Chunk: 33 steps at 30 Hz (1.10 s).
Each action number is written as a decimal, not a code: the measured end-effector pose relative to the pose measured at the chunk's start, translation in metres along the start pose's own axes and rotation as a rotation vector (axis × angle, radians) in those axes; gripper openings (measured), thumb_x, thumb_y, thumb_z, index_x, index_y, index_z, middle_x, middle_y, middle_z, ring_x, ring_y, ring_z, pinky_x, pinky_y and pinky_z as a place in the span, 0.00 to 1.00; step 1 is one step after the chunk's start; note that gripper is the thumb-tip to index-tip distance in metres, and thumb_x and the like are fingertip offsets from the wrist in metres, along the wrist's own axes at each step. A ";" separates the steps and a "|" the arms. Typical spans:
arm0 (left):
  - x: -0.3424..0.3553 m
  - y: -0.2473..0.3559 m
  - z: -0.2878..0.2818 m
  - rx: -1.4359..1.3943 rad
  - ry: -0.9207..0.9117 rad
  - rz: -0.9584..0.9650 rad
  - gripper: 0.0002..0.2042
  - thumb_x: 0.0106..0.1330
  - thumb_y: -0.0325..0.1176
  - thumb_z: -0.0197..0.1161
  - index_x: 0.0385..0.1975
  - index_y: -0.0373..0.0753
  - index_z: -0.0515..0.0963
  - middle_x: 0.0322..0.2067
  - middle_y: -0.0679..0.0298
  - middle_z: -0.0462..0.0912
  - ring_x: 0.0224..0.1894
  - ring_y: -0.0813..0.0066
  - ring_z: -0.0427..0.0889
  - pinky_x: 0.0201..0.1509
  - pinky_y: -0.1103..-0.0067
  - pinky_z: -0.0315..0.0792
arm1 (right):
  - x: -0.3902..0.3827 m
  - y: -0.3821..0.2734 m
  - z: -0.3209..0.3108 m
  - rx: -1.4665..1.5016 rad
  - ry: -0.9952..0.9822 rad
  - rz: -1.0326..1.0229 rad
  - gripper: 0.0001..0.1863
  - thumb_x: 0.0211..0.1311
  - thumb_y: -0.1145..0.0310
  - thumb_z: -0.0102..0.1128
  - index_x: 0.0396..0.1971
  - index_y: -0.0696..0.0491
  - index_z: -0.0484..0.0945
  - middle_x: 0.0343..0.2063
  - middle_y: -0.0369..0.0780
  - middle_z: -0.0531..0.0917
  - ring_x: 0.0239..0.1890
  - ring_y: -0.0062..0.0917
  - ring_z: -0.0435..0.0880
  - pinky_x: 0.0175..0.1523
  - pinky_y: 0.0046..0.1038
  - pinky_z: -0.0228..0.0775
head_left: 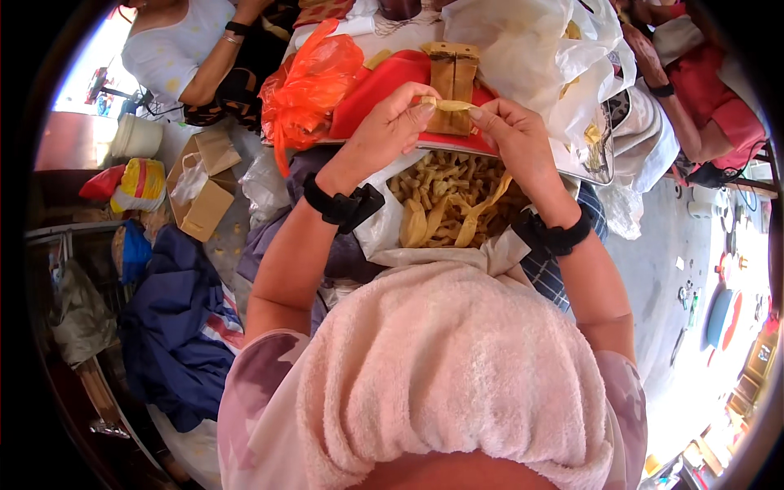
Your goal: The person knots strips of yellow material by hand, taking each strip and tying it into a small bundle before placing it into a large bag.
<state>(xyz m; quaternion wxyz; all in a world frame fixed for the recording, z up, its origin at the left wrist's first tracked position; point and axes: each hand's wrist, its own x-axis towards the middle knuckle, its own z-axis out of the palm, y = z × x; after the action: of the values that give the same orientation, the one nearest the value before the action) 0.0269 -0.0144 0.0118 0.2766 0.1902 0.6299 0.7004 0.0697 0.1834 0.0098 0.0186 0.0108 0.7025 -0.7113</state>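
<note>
Where both hands meet above the lap, pinched between them: a pale yellow strip [452,104], long axis lying left to right. Left hand [384,131] gripping one end, right hand [510,135] the other, equally near. Directly below, an open bag of folded yellow pieces [441,204]. Beyond, brown paper boxes [452,77] on a red tray [384,82]; orange plastic bag [306,82] leftward. Pink towel [441,367] nearest the camera.

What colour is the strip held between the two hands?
Pale yellow strip, seen in the head view.
</note>
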 end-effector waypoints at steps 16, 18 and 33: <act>0.020 -0.008 -0.005 0.972 0.357 -0.081 0.11 0.63 0.36 0.52 0.34 0.32 0.73 0.20 0.58 0.72 0.24 0.74 0.72 0.30 0.78 0.66 | 0.026 0.025 -0.002 -0.732 0.176 -0.166 0.13 0.59 0.63 0.51 0.26 0.59 0.76 0.20 0.47 0.79 0.26 0.37 0.79 0.32 0.33 0.68; 0.001 -0.004 -0.003 0.870 0.282 -0.060 0.12 0.64 0.36 0.53 0.36 0.33 0.74 0.23 0.58 0.76 0.27 0.72 0.75 0.31 0.78 0.67 | 0.012 0.010 0.000 -0.746 0.190 -0.054 0.14 0.60 0.62 0.50 0.25 0.58 0.77 0.22 0.48 0.80 0.29 0.40 0.79 0.34 0.35 0.69; -0.045 -0.009 0.044 -0.262 0.114 -0.052 0.15 0.70 0.42 0.47 0.41 0.37 0.74 0.39 0.65 0.78 0.40 0.78 0.75 0.45 0.81 0.69 | -0.066 -0.003 0.046 -0.326 -0.115 -0.702 0.06 0.58 0.74 0.56 0.34 0.58 0.76 0.30 0.42 0.78 0.34 0.33 0.77 0.41 0.28 0.70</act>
<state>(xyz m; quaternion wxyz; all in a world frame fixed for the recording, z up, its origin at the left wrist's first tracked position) 0.0899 -0.0081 0.0121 0.2809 0.0959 0.5527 0.7787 0.1356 0.1377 0.0165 -0.1851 -0.2733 0.7651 -0.5529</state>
